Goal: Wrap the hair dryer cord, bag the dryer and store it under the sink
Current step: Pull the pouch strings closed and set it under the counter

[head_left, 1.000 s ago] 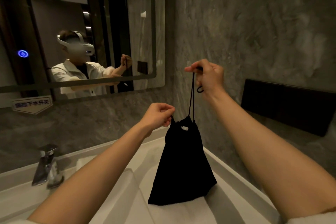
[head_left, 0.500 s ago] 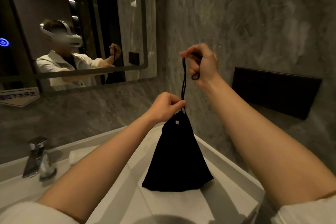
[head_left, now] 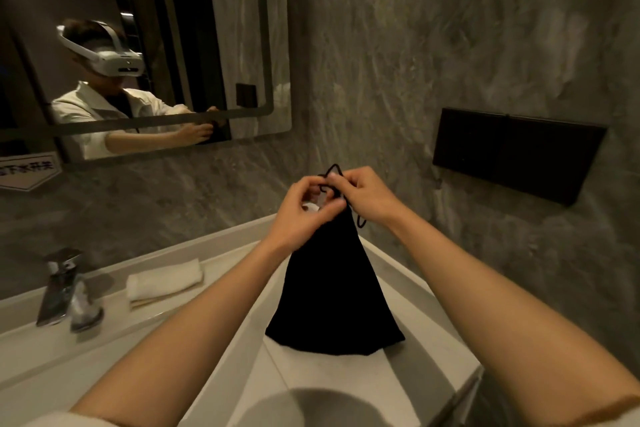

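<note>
- Black fabric makes up the drawstring bag point(head_left: 334, 291), which is stood on the pale table point(head_left: 346, 388) with its wide base down and its gathered neck held up at the fingers.
- Both forearms are stretched forward and slightly upward from the bottom corners, bare to the elbow, and the two hands are brought together over the neck of the bag.
- The left hand point(head_left: 301, 215) is angled in from the left with the wrist raised; its fingers point(head_left: 332, 208) are curled and pinched at the bunched top of the bag, where the cloth is gripped.
- The right hand point(head_left: 369, 199) is set just beside the left, touching it at the fingertips; its thumb and forefinger are closed on the thin black drawstring point(head_left: 332, 173).
- A small loop of the drawstring is seen sticking up just above the fingers, and a short tail is left hanging just below the right wrist against the bag.
- The dryer itself cannot be seen; only the filled, cone-shaped bag is shown.
- Well to the left of the fingers, a folded white towel point(head_left: 162, 282) and a chrome faucet point(head_left: 59, 288) are placed on the table.
- Up and to the left of the fingers, a mirror point(head_left: 194, 45) is mounted on the grey stone wall; to the right, a black wall box point(head_left: 516, 152) is fixed.
</note>
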